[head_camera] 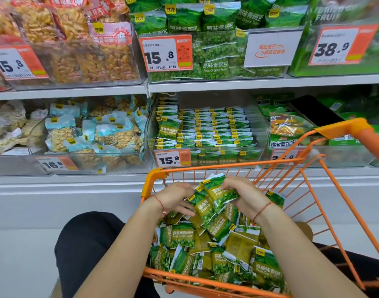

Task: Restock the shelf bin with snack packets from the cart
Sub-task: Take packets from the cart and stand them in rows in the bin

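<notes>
Your two hands work inside an orange wire cart [244, 165] parked against a supermarket shelf [227, 84]. Your right hand [243, 195] curls its fingers and thumb around a small stack of glossy green snack packets [216, 195], flat crinkled plastic pillows printed with peas and white lettering. Your left hand [175, 197] lies on the left side of the same bunch, fingers spread and nearly straight, pressing against the packets rather than closing on them. A thin red string bracelet circles each wrist.

Below your hands, the cart bed is heaped with more of the same packets [205, 248], lying loose at every angle, some face up, some showing their duller olive backs.

Just beyond the cart's front rail stands the clear plastic shelf bin [259, 130] on the lower shelf, already partly filled with matching green packets set on edge in tight, neat rows. An orange and white price tag [172, 159] reading 15.8 is fixed to its front wall. The cart's rail and wire front sit between your hands and that bin.

To the left, another clear bin holds pale blue packs of nuts [94, 130]. On the upper shelf sit bins of golden fried snacks [81, 50] and larger green pea bags [205, 20].
</notes>
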The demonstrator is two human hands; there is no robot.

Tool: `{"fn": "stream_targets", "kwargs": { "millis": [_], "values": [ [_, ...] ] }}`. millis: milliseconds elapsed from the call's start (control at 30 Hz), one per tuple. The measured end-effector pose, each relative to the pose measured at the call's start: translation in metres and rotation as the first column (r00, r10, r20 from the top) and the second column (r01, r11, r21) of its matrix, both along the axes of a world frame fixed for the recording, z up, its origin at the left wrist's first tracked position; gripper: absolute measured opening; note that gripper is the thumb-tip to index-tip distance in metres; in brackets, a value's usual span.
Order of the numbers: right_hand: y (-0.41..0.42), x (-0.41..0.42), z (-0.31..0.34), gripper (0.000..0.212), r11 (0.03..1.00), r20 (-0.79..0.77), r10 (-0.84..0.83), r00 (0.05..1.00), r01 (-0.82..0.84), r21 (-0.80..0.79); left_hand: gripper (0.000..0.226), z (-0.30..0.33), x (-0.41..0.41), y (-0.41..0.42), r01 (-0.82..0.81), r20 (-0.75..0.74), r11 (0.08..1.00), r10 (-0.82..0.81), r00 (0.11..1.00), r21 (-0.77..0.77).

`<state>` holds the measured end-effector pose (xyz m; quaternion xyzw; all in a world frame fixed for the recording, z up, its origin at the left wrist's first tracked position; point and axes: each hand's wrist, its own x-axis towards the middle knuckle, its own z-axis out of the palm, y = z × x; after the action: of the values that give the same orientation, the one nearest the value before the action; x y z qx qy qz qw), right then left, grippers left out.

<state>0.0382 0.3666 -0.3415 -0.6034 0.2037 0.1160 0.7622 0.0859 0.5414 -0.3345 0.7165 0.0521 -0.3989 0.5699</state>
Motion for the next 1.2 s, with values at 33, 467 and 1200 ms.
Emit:
{"fn": "stream_targets", "kwargs": {
  "millis": [33, 467, 1200],
  "values": [
    [0.0, 0.001, 0.0, 0.037, 1.0, 0.002, -0.011, 1.0, 0.011, 0.018, 0.047, 0.0, 0.0, 0.001, -0.004, 0.015, 1.0, 0.004, 1.0, -0.006],
    [0.012, -0.003, 0.001, 0.017, 0.999, 0.034, 0.03, 0.999, -0.029, -0.032, 0.056, 0.004, -0.002, -0.001, -0.081, -0.118, 0.968, 0.054, 0.992, -0.238],
    [0.0, -0.008, 0.007, 0.055, 0.977, 0.067, 0.058, 0.996, -0.071, 0.204, 0.067, 0.005, 0.0, 0.008, 0.0, 0.078, 0.938, 0.029, 0.997, -0.346]
  ]
}}
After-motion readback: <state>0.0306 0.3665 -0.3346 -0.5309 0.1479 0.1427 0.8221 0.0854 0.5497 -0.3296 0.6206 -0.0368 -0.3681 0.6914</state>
